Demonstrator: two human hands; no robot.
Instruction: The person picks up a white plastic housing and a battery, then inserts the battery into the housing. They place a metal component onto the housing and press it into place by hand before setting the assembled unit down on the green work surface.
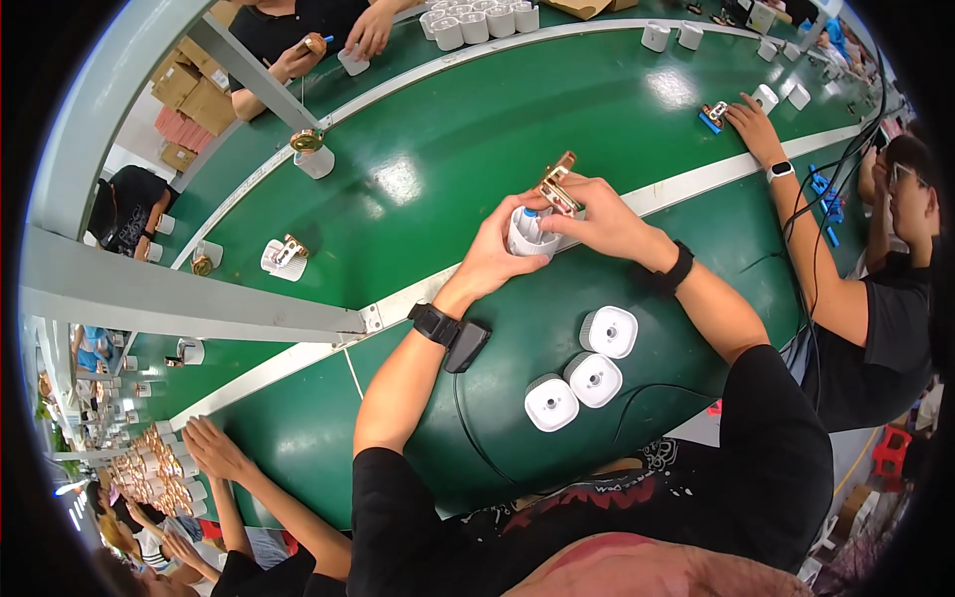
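My left hand (492, 251) is wrapped round a white ribbed housing (534, 242), shaped like a cup with its open top facing up. Inside it a blue piece (530, 213) and some pale parts show. Over the rim my right hand (597, 217) grips a shiny gold-coloured metal part (560, 187), tilted above the opening. The right thumb reaches down to the rim, and its tip is partly hidden. Nearer to me three white housings, a far one (609, 332), a middle one (594, 380) and a near one (551, 402), lie with their closed ends up.
A pale rail (398, 300) divides my green worktop (477, 398) from the green belt (448, 129). A grey post (199, 289) crosses at the left. Housings with gold parts (286, 257) stand on the belt. A black cable (637, 393) lies on the worktop. Co-workers' hands (753, 129) work on both sides.
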